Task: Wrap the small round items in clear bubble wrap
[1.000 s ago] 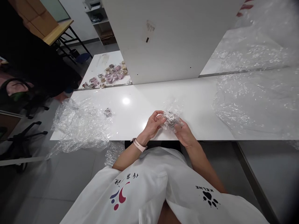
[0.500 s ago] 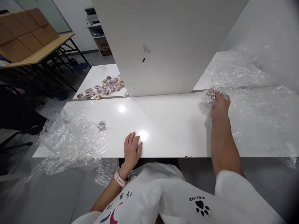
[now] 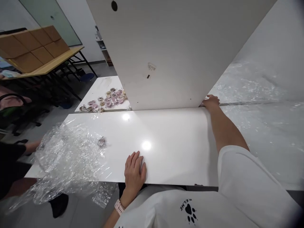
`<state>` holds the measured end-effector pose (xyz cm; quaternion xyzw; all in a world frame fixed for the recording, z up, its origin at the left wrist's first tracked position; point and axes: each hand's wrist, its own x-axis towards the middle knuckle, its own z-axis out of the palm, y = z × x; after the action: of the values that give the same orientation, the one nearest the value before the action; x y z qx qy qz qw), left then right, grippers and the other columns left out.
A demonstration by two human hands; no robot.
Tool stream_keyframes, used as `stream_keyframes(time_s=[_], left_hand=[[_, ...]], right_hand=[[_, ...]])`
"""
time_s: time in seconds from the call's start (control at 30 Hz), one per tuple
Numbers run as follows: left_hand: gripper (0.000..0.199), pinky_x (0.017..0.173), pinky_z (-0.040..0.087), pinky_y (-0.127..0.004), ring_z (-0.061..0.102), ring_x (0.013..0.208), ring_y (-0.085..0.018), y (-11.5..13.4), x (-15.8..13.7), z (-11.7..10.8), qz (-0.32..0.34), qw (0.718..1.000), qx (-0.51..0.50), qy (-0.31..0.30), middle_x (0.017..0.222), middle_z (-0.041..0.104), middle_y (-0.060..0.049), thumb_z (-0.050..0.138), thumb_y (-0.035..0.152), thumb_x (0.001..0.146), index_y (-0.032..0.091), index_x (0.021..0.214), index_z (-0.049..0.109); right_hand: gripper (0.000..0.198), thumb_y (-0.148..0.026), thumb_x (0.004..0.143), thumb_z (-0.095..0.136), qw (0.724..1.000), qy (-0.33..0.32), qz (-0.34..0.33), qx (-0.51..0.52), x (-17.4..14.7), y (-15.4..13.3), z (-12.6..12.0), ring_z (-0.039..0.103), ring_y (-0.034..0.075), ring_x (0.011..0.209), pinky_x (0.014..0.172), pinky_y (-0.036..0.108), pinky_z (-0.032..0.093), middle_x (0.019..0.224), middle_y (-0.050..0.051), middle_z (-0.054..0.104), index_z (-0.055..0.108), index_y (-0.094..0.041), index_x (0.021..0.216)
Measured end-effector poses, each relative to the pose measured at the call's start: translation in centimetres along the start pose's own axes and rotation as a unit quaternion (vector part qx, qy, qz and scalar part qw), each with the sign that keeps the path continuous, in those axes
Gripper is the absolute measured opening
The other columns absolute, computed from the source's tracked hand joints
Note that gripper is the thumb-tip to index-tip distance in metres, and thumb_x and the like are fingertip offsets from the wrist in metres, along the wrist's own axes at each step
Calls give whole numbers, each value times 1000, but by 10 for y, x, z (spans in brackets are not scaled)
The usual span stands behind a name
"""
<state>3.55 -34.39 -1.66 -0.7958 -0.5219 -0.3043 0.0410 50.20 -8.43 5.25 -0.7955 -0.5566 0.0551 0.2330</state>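
My left hand (image 3: 134,171) lies on the white table (image 3: 166,152) near its front edge, palm down, fingers stretched, holding nothing. My right hand (image 3: 212,102) reaches far forward to the right-hand edge of the upright white panel (image 3: 171,47). Its fingertips are partly hidden there, and I cannot tell whether it holds anything. Left of my left hand sits one small clear-wrapped piece (image 3: 102,142), beside a heap of crumpled clear plastic film (image 3: 64,155). On the far table, several small wrapped pieces (image 3: 114,99), pink and brownish, lie in a cluster.
More clear film (image 3: 266,126) spreads over the table on the right. A person's leg and dark shoe (image 3: 59,205) show at the lower left. Behind stand a wooden table (image 3: 68,52) with cardboard boxes (image 3: 35,47), a blue stool (image 3: 87,77) and a chair (image 3: 16,104).
My right hand has gone further forward to the panel's edge, and the small wrapped piece it held no longer shows. My left hand stays on the table. The view has shifted.
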Motion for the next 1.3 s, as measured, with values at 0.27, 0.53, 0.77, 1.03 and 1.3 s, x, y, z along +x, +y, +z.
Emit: stream_keyframes(time_s=[0.27,0.53,0.77,1.03,1.3], left_hand=[[28,109,44,-55,56,129,-33,-2,0,2,-6,1000,-22,2,131,65,-13,59,19,91,19,118,62],[20,112,36,-62,50,133,-34,0,5,0,-69,990,-115,-46,133,64,-11,55,27,93,24,110,66],[29,99,52,-44,58,125,-25,7,54,-37,-176,933,-308,-65,135,62,-9,50,39,98,25,120,63],[25,106,45,-51,52,127,-30,-31,124,-30,-70,979,-146,-124,133,63,-11,53,26,94,22,116,64],[73,114,13,-71,-7,152,-44,-146,248,20,-299,950,58,-67,167,0,-18,61,19,86,20,153,32]], right_hand=[[43,-56,96,45,993,26,59,-97,-198,36,-61,56,29,107,92,46,44,116,11,65,66,-24,116],[36,-37,96,37,994,99,47,28,-352,7,10,56,30,91,84,46,46,91,15,64,68,-20,93],[23,-34,99,46,907,-241,-252,236,-375,-156,17,60,22,92,83,37,49,97,6,68,67,-23,96],[40,-49,102,39,925,-225,-220,214,-331,-149,9,64,24,103,86,43,54,115,8,69,67,-25,116],[53,-46,104,25,961,-95,-254,-48,-296,-100,73,29,31,148,116,54,29,159,9,38,47,-26,147]])
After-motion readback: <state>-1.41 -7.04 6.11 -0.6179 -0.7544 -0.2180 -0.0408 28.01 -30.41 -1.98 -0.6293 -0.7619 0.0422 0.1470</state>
